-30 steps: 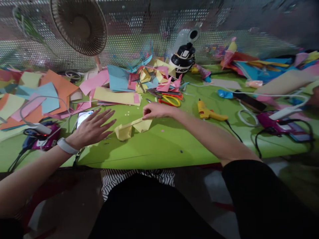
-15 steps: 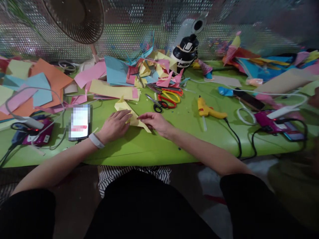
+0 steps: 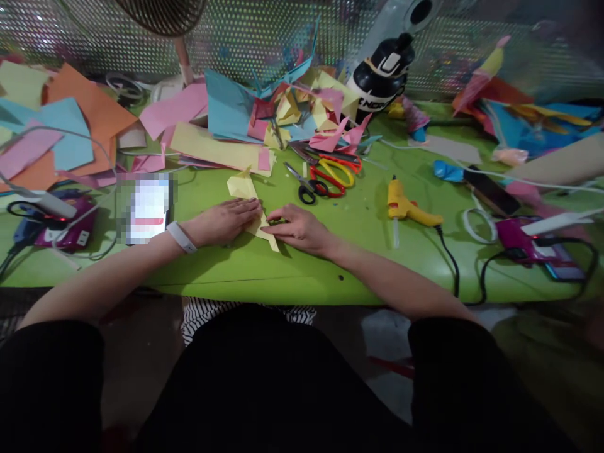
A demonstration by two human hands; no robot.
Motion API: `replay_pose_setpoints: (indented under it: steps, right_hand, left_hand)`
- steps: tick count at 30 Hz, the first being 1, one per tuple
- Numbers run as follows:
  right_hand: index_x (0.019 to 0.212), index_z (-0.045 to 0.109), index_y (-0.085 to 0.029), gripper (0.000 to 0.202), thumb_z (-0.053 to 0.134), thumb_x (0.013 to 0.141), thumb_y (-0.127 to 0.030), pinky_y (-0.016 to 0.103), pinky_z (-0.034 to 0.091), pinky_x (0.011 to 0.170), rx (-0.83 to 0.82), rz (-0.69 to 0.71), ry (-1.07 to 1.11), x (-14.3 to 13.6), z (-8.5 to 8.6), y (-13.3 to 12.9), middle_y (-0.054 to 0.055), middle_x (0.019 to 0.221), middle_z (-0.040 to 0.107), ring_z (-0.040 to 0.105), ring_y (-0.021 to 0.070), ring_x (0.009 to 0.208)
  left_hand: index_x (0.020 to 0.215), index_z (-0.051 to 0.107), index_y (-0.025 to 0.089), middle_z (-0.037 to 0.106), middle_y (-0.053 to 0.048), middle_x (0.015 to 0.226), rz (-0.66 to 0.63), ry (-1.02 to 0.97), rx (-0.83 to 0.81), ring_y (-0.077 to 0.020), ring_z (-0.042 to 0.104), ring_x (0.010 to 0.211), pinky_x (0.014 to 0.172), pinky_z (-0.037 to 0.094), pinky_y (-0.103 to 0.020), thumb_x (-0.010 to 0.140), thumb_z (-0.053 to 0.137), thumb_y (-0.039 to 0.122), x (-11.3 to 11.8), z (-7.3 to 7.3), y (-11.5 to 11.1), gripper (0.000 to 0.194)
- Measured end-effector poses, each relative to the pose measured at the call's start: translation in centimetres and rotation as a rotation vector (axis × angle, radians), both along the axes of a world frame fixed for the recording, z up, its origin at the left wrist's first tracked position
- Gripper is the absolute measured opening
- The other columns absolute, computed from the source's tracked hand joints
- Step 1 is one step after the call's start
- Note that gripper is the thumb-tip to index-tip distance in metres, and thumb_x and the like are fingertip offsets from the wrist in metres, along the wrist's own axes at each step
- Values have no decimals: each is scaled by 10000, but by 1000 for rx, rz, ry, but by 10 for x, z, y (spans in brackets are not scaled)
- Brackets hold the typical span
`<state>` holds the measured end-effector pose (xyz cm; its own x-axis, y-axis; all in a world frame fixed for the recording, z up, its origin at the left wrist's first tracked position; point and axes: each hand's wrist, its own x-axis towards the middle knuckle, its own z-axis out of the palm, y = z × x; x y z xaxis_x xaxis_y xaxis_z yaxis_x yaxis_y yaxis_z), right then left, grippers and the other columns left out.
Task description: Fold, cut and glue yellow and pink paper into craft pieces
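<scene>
Head view: where did our folded pale-yellow paper (image 3: 240,185) lie?

On the green tabletop (image 3: 283,280), left of the black-handled scissors (image 3: 304,184) and reaching nearer to us than they did.

How did we have our left hand (image 3: 227,221)?

Palm down across the paper's middle, left of the scissors and nearer to us, fingers stretched out and close together. We wore a white wristband (image 3: 180,237) on that arm.

And our right hand (image 3: 302,231)?

Just on our side of the scissors, fingers bent, thumb and forefinger only narrowly apart at the paper's right edge. We couldn't tell whether they pinched it.

What else did we see around those scissors?

Red and yellow tool handles (image 3: 336,165) just beyond and to the right. Farther right sat a yellow glue gun (image 3: 411,212), a clear glue stick (image 3: 396,233) jutting from it; well to the left, a phone (image 3: 150,204) with its screen lit. Beyond them, leftward, we had a stack of yellow paper strips (image 3: 217,146), and beyond them, rightward, a black-and-white bottle (image 3: 381,78).
</scene>
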<state>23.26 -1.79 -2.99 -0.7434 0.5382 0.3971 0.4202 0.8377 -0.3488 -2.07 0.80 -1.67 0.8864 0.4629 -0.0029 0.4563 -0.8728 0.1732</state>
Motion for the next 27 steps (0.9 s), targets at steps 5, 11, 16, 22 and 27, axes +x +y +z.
replay_pose_setpoints:
  steps: [5,11,16,22,27]
  right_hand:
    - [1050,765,-261,254,525,988,-316,363,488,780,-96,13,44,3,0,0,52,1014,722,610,198,900]
    - [1003,774,-248,212,578,956,-314,376,473,768,-154,-26,117,2,-1,0,48,965,742,638,190,844]
    - [982,776,-225,174,619,936,-284,368,484,772,-209,-47,100,2,3,-2,64,986,737,639,196,891]
    - [992,765,-222,153,630,933,-264,396,450,816,-183,-39,-7,6,11,-9,61,1069,745,642,199,915]
    - [785,707,-178,215,670,905,-354,359,464,755,-372,-343,71,-10,6,-7,53,861,690,602,186,826]
  left_hand:
    - [1473,403,94,398,-111,1562,-82,20,-6,-197,303,1478,1222,246,-404,1001,305,144,2,3,9,485]
    - [1404,501,110,441,-137,1528,-45,-60,99,-233,404,1429,1202,309,-444,994,383,131,3,7,3,427]
    - [1282,604,93,626,-143,1353,-2,-152,189,-243,602,1252,1078,482,-424,1019,389,189,-1,6,-11,353]
    - [1310,583,103,604,-141,1381,-2,-120,193,-231,597,1261,1027,534,-394,987,404,127,-4,2,-17,371]
    - [1301,598,125,633,-127,1348,37,-160,215,-236,612,1241,1016,544,-397,996,415,149,-1,0,-20,356]
